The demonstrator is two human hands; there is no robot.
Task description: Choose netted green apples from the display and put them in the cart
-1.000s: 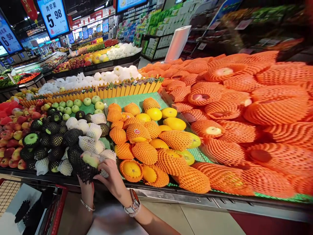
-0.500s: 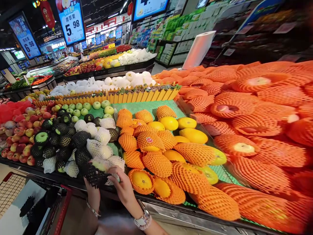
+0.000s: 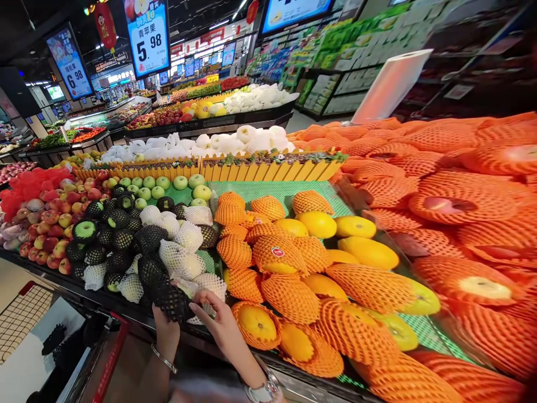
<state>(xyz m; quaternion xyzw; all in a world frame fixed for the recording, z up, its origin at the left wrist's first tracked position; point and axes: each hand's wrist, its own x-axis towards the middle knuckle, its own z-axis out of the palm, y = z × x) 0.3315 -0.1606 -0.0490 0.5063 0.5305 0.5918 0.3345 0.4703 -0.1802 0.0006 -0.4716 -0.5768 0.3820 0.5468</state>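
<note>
The left hand [image 3: 166,326] grips a pale-green fruit in black foam netting [image 3: 171,302] from below; the right hand [image 3: 221,322], grip unclear, meets its right edge.

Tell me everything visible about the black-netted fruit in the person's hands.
The black-netted fruit looks roundish, wrapped in black open mesh resembling soft foam. A pale greenish patch shows at its upper right; the rest is mostly covered. It is held before the white-netted fruits, with the left hand beneath it and the right hand at its right edge.
</note>
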